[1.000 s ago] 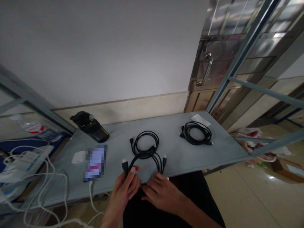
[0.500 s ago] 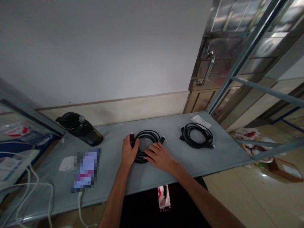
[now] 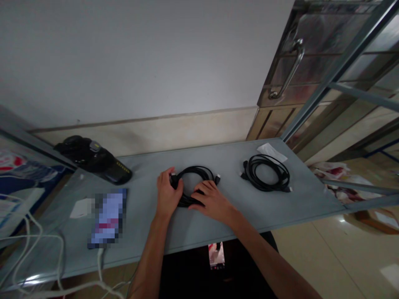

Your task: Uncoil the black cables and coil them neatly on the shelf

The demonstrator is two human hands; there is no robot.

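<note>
A coiled black cable (image 3: 197, 168) with plug ends lies on the grey-blue table in front of me. On its left side, my left hand (image 3: 167, 193) is closed around the cable beside a black plug with a pale tip. My right hand (image 3: 213, 200) curls over the lower right of the same coil, fingers bent onto the strands. Another plug (image 3: 217, 179) sticks out past the right fingers. To the right, apart from both hands, rests a second coiled black cable (image 3: 264, 187) with several plug ends.
A black bottle (image 3: 99, 160) lies tilted at the back left. Nearer are a pixelated phone-like slab (image 3: 107, 218) and a white card (image 3: 81, 208). White cords (image 3: 60, 257) hang over the left front edge. White paper (image 3: 272, 152) touches the right coil. Metal posts (image 3: 335, 70) stand at the right.
The camera view has shifted a little, so the right-hand coil appears farther right and the bottle farther left. Both hands stay on the near coil, with the right fingers curled slightly more.
</note>
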